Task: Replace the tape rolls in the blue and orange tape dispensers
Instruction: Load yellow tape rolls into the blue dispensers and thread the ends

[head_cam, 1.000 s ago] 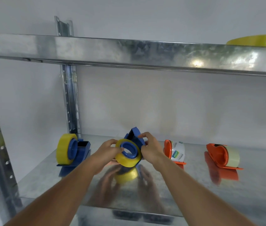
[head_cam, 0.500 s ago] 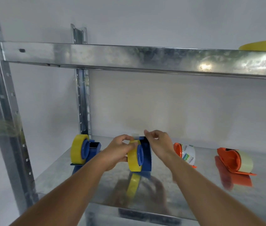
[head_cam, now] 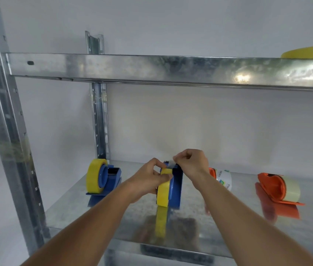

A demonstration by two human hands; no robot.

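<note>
A blue tape dispenser [head_cam: 176, 187] stands upright in the middle of the metal shelf [head_cam: 86, 208], with a yellow tape roll [head_cam: 163, 191] mounted on its left side. My left hand [head_cam: 149, 181] grips the top of that roll. My right hand [head_cam: 192, 164] pinches a clear strip of tape end at the dispenser's top. A second blue dispenser [head_cam: 111, 179] with a yellow roll [head_cam: 93, 178] stands to the left. Two orange dispensers sit to the right: one [head_cam: 221, 176] partly hidden behind my right wrist, one [head_cam: 274, 189] carrying a pale roll.
The upper shelf beam [head_cam: 151, 68] crosses overhead, with a flat yellow roll [head_cam: 309, 53] lying on it at the right. Steel uprights stand at the left front [head_cam: 7, 131] and back [head_cam: 98, 104]. A white wall closes the back.
The blue dispenser went from tilted in both hands to standing on the shelf. My right hand rose to its top and now pinches the tape end. The view shifted left.
</note>
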